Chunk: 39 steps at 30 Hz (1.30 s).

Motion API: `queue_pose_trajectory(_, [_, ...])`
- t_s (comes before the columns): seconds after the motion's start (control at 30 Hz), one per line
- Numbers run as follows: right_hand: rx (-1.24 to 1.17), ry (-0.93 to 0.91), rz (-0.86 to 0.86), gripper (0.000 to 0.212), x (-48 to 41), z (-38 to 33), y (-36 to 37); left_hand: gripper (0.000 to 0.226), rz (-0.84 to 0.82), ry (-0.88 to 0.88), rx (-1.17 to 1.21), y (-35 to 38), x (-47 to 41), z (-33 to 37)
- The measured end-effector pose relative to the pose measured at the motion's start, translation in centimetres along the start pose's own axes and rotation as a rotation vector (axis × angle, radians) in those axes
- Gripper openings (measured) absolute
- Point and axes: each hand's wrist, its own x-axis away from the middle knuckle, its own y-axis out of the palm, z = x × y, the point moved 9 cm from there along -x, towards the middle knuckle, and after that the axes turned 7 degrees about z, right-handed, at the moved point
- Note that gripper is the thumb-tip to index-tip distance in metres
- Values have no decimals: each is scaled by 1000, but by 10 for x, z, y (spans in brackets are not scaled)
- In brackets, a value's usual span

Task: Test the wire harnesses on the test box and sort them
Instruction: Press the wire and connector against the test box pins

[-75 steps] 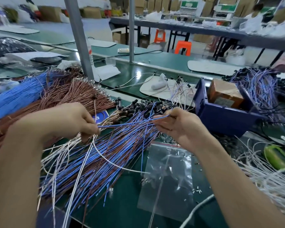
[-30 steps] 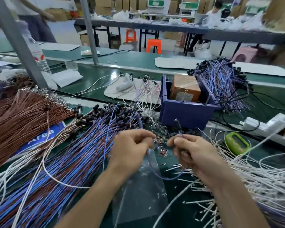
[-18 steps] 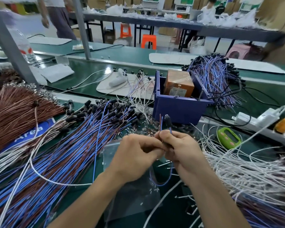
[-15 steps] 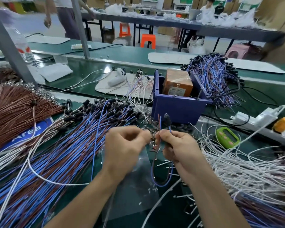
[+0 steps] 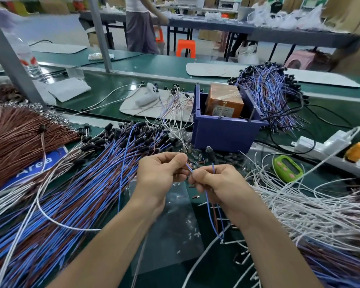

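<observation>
From the head camera, both hands meet at the middle of the green bench. The left hand (image 5: 160, 173) has its fingers curled and pinches one end of a thin blue wire harness (image 5: 213, 168) between thumb and forefinger. The right hand (image 5: 218, 181), touching it at three o'clock, is closed round the same harness, whose loop hangs below the palm towards six o'clock. A small black plug (image 5: 210, 152) stands just above the right hand; it probably belongs to the held harness, though blur hides the join.

At twelve o'clock from the hands sits a dark blue plastic bin (image 5: 224, 132) holding an orange-brown box (image 5: 224, 100). A heap of blue and brown wires (image 5: 81, 194) spreads at nine o'clock, and a tangle of white wires (image 5: 310, 208) at three o'clock. A clear plastic bag (image 5: 175, 225) lies under the wrists.
</observation>
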Motion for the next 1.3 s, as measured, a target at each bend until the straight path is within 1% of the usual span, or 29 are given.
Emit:
queue_pose_trajectory(0.13, [23, 8, -18, 25, 1, 2, -2, 16, 100, -17, 90, -10, -5, 3])
queue_pose_trajectory(0.2, [6, 1, -10, 27, 2, 1, -6, 14, 124, 8, 68, -20, -12, 8])
queue_pose_trajectory(0.23, [-21, -4, 8, 28, 2, 0, -9, 12, 125, 40, 20, -24, -13, 11])
queue_pose_trajectory(0.27, [-58, -4, 31, 29, 0, 0, -12, 8, 117, 86, -50, -25, -12, 14])
queue_pose_trajectory(0.33, [-127, -3, 72, 30, -3, 0, -15, 11, 65, 198, -199, -18, -7, 20])
queue_pose_trajectory(0.4, [-146, -21, 89, 28, -5, 0, -13, 17, -32, 243, -239, -3, 3, 22])
queue_pose_trajectory(0.47, [-146, -45, 89, 24, -6, -1, -12, 20, -126, 216, -200, 10, 8, 20])
queue_pose_trajectory(0.57, [-128, -56, 98, 22, -6, 1, -13, 19, -161, 161, -143, 18, 14, 17])
queue_pose_trajectory(0.67, [-115, -63, 94, 18, -7, 0, -12, 20, -106, 61, -44, 17, 12, 10])
queue_pose_trajectory(0.77, [-91, -110, 108, 11, -5, -6, -12, 20, -7, 40, 1, 17, 8, 7])
queue_pose_trajectory(0.83, [-123, -132, 184, 11, -3, -10, -21, 20, 26, 55, 15, 23, 9, 11])
queue_pose_trajectory(0.87, [-170, -135, 235, 13, -2, -12, -28, 21, 15, 64, 20, 29, 11, 13])
queue_pose_trajectory(0.93, [-278, -129, 323, 17, -1, -15, -41, 20, -61, 84, -20, 46, 16, 18])
queue_pose_trajectory(1.0, [-350, -135, 356, 22, 2, -20, -50, 19, -130, 76, -52, 62, 19, 24])
queue_pose_trajectory(1.07, [-363, -141, 390, 22, 5, -27, -58, 18, -145, 27, 3, 72, 16, 31])
queue_pose_trajectory(1.13, [-391, -115, 466, 20, 6, -32, -73, 17, -102, -4, 62, 77, 10, 40])
queue_pose_trajectory(1.17, [-423, -100, 505, 20, 5, -35, -83, 16, -61, 3, 53, 78, 6, 45])
queue_pose_trajectory(1.3, [-482, -91, 647, 13, -2, -47, -128, 14, 131, 100, -37, 72, -10, 56])
